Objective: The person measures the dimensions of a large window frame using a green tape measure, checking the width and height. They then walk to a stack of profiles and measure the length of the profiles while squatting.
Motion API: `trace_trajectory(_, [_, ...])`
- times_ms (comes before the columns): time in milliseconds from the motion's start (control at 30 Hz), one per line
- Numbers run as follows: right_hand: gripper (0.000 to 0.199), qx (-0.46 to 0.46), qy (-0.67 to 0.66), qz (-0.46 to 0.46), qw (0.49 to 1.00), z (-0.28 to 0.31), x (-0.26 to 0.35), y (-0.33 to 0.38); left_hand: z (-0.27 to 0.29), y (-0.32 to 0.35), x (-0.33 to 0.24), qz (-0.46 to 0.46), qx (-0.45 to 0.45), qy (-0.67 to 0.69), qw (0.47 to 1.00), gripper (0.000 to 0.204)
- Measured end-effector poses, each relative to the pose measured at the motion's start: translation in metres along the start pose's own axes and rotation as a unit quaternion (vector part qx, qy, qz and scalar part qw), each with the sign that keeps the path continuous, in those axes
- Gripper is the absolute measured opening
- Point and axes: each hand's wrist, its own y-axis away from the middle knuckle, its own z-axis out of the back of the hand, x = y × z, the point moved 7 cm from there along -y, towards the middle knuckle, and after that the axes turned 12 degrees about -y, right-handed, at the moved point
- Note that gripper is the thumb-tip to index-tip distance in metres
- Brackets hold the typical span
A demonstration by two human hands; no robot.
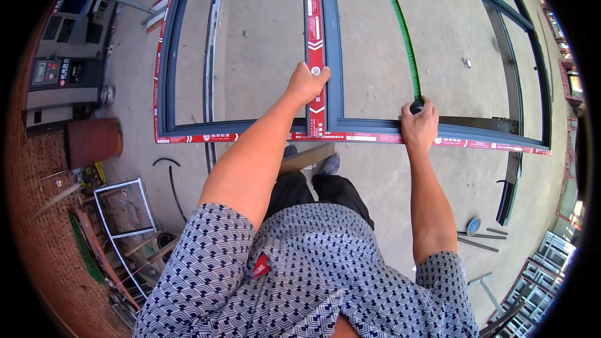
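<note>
A large dark grey window frame (250, 126) lies in front of me, with red printed protective film along its near edge. Its middle bar (315, 31) carries the same red film. My left hand (307, 83) is closed round this bar, a little beyond the near rail. In my right hand (419, 126), at the near rail of the right-hand opening, is a tape measure (411, 56). Its green blade runs out away from me across that opening to the far side. Only a dark bit of its case shows; the fingers hide the rest. The blade's far end is out of view.
Long bars (513, 87) run under the frame. At left stand a machine with a control panel (47, 72) and a brown-red bin (94, 142). A small white-edged frame (127, 206) leans nearby. At right, a round blue tin (474, 225) and metal strips lie on the floor.
</note>
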Motion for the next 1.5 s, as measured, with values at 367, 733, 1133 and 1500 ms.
trace_trajectory(367, [0.050,0.004,0.019,-0.014,1.000,-0.004,-0.004,-0.005,-0.001,0.004,-0.014,0.070,-0.015,-0.061,0.996,0.040])
trace_trajectory(733, [0.049,-0.008,0.040,-0.021,0.999,-0.011,-0.005,-0.006,-0.006,-0.002,-0.009,0.062,-0.056,-0.085,0.993,0.040])
trace_trajectory(1133, [0.042,-0.032,0.034,-0.026,0.999,-0.005,0.001,-0.007,0.038,0.015,-0.017,0.038,0.002,0.092,0.995,0.024])
trace_trajectory(1500, [0.041,-0.047,-0.009,-0.040,0.998,0.002,0.010,-0.008,0.079,0.022,0.009,0.000,-0.033,-0.015,0.999,0.039])
